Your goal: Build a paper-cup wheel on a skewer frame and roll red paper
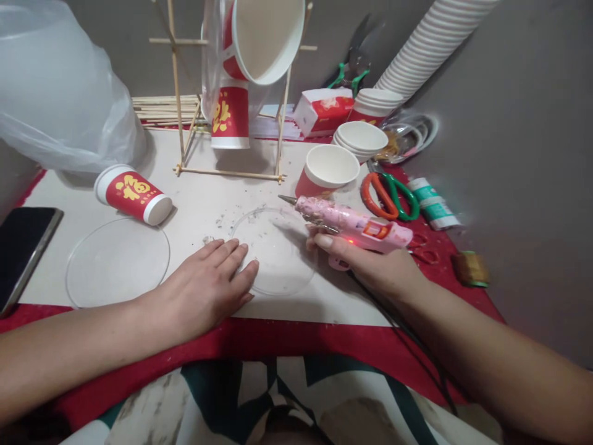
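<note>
My right hand (365, 262) is wrapped round the handle of a pink hot glue gun (345, 221), whose metal nozzle points left. A small red light glows on the gun's side. Flat on the white board, my left hand (215, 278) has its fingers stretched out at the left edge of a clear round plastic lid (278, 275). A second clear lid (118, 266) lies left of that hand. Just beyond the gun stands a red and white paper cup (328, 170). Another paper cup (132, 193) with gold print lies on its side at the left.
A stick frame (231, 174) with paper cups stands at the back. Right are stacked cups (364, 139), scissors (389, 194), a thread roll (433, 204) and a tall cup stack (430, 46). Left are a plastic bag (65, 86) and a phone (28, 250). The gun's cord (403, 324) trails right.
</note>
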`<state>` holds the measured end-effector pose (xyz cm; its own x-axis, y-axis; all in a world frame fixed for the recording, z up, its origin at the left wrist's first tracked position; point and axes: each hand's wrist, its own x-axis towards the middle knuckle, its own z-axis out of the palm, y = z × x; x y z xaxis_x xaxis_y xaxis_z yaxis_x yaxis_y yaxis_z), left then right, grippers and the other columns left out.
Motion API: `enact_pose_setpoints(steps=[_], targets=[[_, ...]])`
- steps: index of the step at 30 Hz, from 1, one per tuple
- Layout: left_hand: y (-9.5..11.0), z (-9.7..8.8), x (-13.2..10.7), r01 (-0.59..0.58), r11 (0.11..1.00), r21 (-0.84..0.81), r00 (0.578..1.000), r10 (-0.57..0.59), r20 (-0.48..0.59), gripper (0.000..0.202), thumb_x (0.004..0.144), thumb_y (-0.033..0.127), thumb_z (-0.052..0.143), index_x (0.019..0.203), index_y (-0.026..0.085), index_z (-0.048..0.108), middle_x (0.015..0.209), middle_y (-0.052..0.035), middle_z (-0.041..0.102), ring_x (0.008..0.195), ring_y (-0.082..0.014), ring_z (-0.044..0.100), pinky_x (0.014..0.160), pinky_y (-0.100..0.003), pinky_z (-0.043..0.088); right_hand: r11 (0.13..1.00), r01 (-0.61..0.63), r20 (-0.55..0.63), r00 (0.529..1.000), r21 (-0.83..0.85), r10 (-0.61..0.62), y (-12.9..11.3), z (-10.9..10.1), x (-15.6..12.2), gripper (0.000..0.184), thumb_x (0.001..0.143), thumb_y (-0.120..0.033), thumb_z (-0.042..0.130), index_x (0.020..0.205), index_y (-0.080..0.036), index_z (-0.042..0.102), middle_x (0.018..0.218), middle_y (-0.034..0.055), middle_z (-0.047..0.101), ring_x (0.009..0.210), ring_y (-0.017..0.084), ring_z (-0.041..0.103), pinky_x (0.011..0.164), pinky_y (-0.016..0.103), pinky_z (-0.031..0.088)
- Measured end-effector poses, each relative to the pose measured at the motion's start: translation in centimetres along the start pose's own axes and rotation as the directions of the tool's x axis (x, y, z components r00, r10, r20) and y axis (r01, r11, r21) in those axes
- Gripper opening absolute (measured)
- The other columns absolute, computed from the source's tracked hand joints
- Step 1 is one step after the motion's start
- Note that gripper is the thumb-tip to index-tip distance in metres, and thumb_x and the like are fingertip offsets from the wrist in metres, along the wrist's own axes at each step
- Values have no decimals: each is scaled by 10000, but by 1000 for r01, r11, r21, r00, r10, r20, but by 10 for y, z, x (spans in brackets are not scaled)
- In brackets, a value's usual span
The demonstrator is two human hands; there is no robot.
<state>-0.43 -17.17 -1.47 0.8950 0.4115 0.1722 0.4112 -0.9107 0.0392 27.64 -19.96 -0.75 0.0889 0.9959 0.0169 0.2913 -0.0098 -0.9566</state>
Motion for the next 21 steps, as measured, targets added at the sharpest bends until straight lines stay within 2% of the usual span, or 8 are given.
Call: enact_pose_setpoints(steps=[2, 8, 12, 16, 21], targets=[[1, 0, 0, 14, 1000, 0, 1000, -14, 5, 350, 1019, 293, 515, 1282, 112, 659, 1355, -239, 662, 1293, -360, 627, 1087, -524, 505, 999, -36, 44, 998, 5, 35, 3, -1, -1, 280, 812, -458, 796, 986, -241, 765, 740, -8, 713, 642, 156, 647, 559, 250, 523], [2, 0, 2, 1, 999, 52, 1000, -1, -1, 344, 1017, 286, 513, 1265, 105, 669, 1345, -234, 671, 1269, -365, 645, 1067, -514, 528, 998, -61, 60, 996, 15, 59, 8, -2, -1, 333, 829, -498, 787, 1011, -223, 749, 636, -37, 616, 590, 126, 569, 541, 228, 461], [1, 1, 2, -2, 998, 62, 1000, 3, -13, 337, 1026, 271, 491, 1256, 105, 674, 1339, -231, 676, 1263, -366, 649, 1063, -520, 529, 997, -79, 28, 997, 20, 79, 12, -3, -2, 343, 811, -507, 804, 989, -217, 757, 624, -36, 614, 604, 132, 589, 576, 239, 492], [-2, 1, 0, -10, 997, 73, 1000, 8, 19, 324, 1026, 231, 486, 1281, 141, 663, 1372, -203, 665, 1292, -344, 633, 1089, -510, 511, 997, -70, 27, 997, 23, 69, 18, -4, -2, 285, 832, -484, 791, 842, -203, 741, 623, -25, 622, 637, 143, 623, 642, 266, 537], [-4, 2, -2, -33, 993, 114, 999, 29, 37, 341, 999, 188, 525, 1319, 153, 637, 1403, -191, 648, 1310, -331, 622, 1098, -489, 505, 996, -76, 25, 997, 55, 75, 20, -5, -2, 293, 829, -485, 795, 802, -202, 725, 640, -21, 623, 633, 141, 622, 641, 274, 556]])
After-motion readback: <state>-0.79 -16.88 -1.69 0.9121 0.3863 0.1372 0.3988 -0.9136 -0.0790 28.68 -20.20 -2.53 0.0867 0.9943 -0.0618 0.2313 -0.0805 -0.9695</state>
